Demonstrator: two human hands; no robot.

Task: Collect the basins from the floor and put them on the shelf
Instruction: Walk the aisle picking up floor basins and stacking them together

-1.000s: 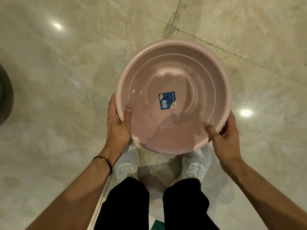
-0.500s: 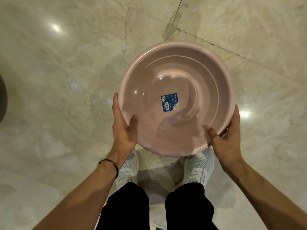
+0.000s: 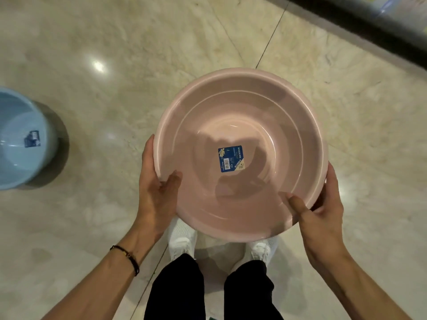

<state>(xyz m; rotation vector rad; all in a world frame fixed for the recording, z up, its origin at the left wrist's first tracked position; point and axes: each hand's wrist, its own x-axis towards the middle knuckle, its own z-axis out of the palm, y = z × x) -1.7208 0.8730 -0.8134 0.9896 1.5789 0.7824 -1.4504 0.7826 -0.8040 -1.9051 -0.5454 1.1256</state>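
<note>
1. The pink basin (image 3: 254,116) is off the marble floor (image 3: 138,54), held mouth-up in front of the body above the white shoes.
2. The left hand (image 3: 154,195) grips the near-left rim, thumb hooked inside and fingers wrapped under the outer wall. The right hand (image 3: 321,215) clamps the near-right rim the same way.
3. Both grips sit on the near half, so the far edge probably wants to dip. Sliding each hand a little further round the rim should balance it.
4. Hold the basin level and close to the body while walking.
5. The dark ledge (image 3: 358,19) at the upper right may be the foot of the shelf; I cannot tell. Look up to find the shelf before stepping off.
6. The blue basin (image 3: 13,158) sits on the floor to the left, not yet collected. Step clear of it and fetch it afterwards.
</note>
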